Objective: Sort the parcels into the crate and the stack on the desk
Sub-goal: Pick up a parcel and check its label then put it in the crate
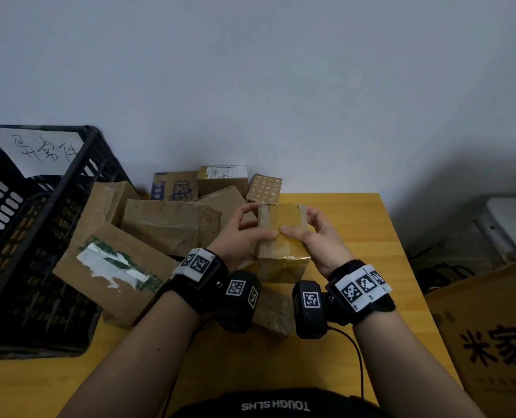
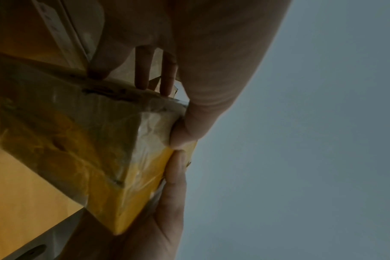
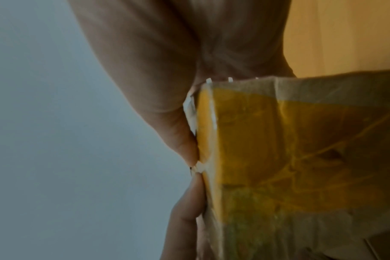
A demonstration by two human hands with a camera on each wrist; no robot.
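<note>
A small cardboard parcel (image 1: 282, 236) wrapped in yellowish clear tape is held above the yellow desk (image 1: 356, 224), between both hands. My left hand (image 1: 244, 233) grips its left side, thumb on the top face. My right hand (image 1: 314, 233) grips its right side, its thumb meeting the left thumb on top. The wrist views show the same parcel (image 2: 96, 140) (image 3: 301, 149) close up with both thumbs pressed on its edge. A black plastic crate (image 1: 24, 236) with a handwritten paper label stands at the left. A heap of brown parcels (image 1: 166, 221) lies between the crate and my hands.
A large printed carton (image 1: 492, 342) rises at the desk's right edge. Another small parcel (image 1: 273, 312) lies on the desk under my wrists. A white wall runs behind the desk; a grey object (image 1: 513, 224) sits on the floor to the right.
</note>
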